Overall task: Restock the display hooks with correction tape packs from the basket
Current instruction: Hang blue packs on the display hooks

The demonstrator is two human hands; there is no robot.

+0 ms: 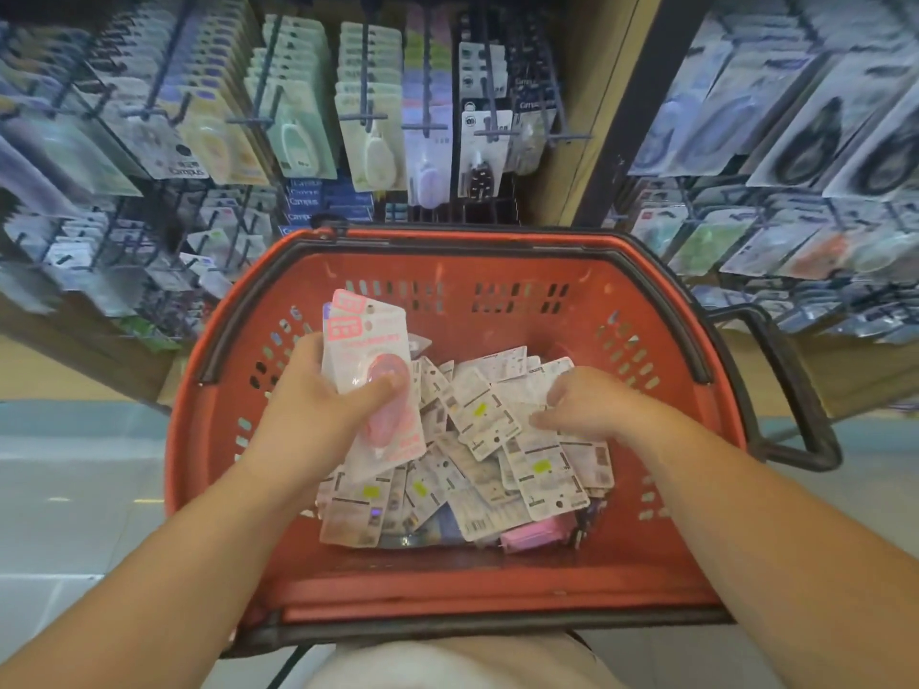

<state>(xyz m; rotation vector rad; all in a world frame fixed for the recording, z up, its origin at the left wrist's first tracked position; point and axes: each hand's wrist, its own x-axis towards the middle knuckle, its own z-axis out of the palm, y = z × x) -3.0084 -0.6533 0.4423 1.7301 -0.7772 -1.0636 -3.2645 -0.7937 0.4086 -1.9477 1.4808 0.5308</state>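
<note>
Left hand [318, 390] is gripping a small stack of pink packs [368, 350], thumb across the front over the bulging blister, fingers round the back. The stack is held above the left side of the basket [447, 243]. Its long axis runs near to far, hang-tab end pointing at the basket's far wall and leaning a bit left, bottom end toward the near edge. Flat glossy card with a rounded, teardrop-ish clear bubble and a pink dispenser inside.

Right hand [592, 400] is down on the loose packs [497, 440] toward the right side, fingers curled onto the pile. Honestly can't tell if it's actually pinching one or just resting there.

The loose packs lie mostly back side up: pale rectangular cards with small print, barcodes and a few yellow stickers, fanned out every which way across the basket floor.

The basket itself is red hard plastic with slotted walls and a dark rim, with a black loop handle [795, 390] swung out past its right edge.

Beyond the far edge, display hooks [365, 116] of thin dark wire carry rows of hanging packs [303, 136] in pale green, cream and lilac, quite blurry.
</note>
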